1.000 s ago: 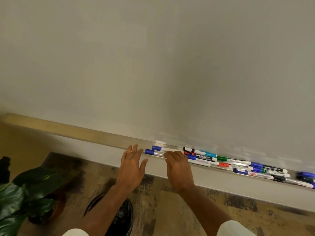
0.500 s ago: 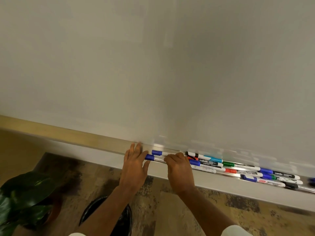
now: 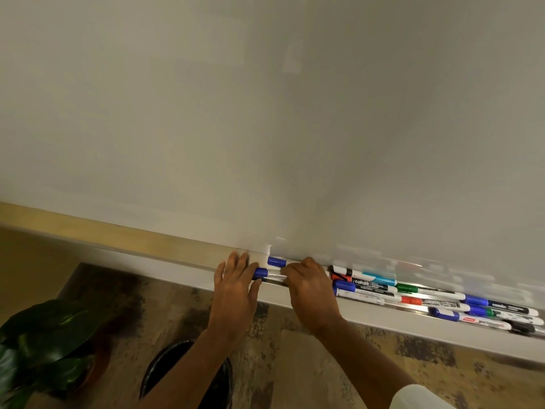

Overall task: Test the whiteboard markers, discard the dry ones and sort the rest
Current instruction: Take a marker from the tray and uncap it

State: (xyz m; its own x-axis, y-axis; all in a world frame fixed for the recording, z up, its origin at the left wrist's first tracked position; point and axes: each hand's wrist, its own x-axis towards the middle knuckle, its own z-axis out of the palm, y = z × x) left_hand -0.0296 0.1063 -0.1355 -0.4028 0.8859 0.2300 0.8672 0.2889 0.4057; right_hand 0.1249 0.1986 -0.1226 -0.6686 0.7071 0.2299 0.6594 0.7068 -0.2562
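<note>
A blank whiteboard fills the upper view, with a metal tray along its lower edge. Two blue-capped markers lie at the tray's left end, the nearer one in front of the farther one. My right hand curls its fingers over their white barrels. My left hand lies with straight fingers on the tray, touching the nearer marker's blue cap. To the right, several more markers with blue, green, red, black and teal caps lie piled in the tray.
A round black bin stands on the mottled floor under my forearms. A dark green potted plant sits at the lower left. A wooden strip runs left along the board's edge.
Both hands have reached forward onto the tray. The right fingers have closed over the two blue markers' barrels, and the left hand has come against the nearer marker's cap.
</note>
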